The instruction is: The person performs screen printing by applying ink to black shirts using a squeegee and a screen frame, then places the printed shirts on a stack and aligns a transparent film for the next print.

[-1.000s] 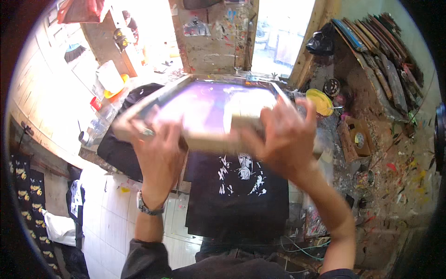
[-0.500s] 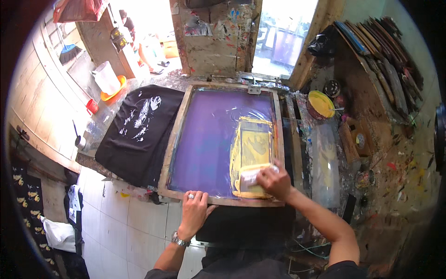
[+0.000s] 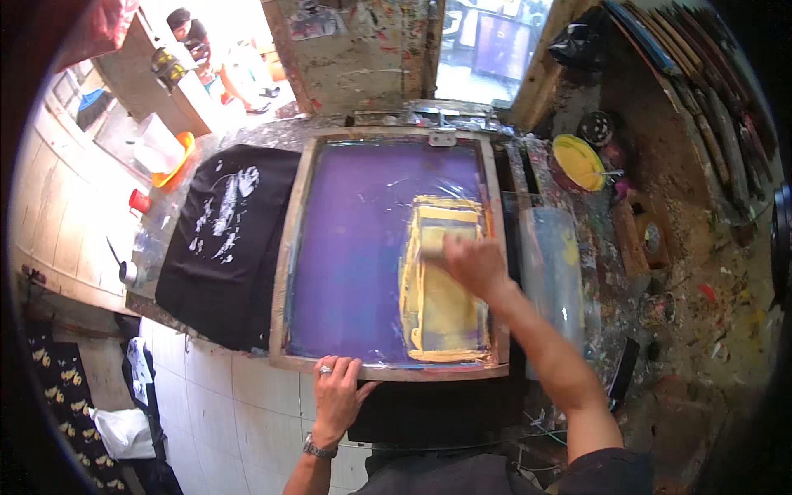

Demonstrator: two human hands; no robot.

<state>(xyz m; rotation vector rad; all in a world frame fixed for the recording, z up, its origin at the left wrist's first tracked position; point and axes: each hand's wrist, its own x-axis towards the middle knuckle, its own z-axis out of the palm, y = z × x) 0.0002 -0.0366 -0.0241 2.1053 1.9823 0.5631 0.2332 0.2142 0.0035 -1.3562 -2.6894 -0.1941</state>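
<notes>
A printing screen point(image 3: 355, 247) with a purple mesh and a wooden frame point(image 3: 294, 247) lies in front of me. Yellow ink point(image 3: 450, 309) covers a tall rectangle on its right half, with thicker ridges along the left side and near end. My right hand point(image 3: 474, 266) is closed round a squeegee point(image 3: 432, 252), blurred and partly hidden by the fingers, over the middle of this patch. At the frame's near edge, my left hand point(image 3: 337, 392) grips the wood, fingers on top. Black fabric point(image 3: 429, 412) shows below the near edge.
Black cloth with a white print point(image 3: 223, 293) lies left of the screen. To the right are a bowl of yellow ink point(image 3: 579, 161), a clear plastic sheet point(image 3: 551, 280) and a cardboard box point(image 3: 635, 235). A metal hinge clamp point(image 3: 442, 138) sits at the far edge. Another person point(image 3: 194, 41) is beyond the doorway.
My right hand and the squeegee have moved from the near end of the yellow patch to its middle. A thick ink line now shows at the near end. My left hand keeps its grip.
</notes>
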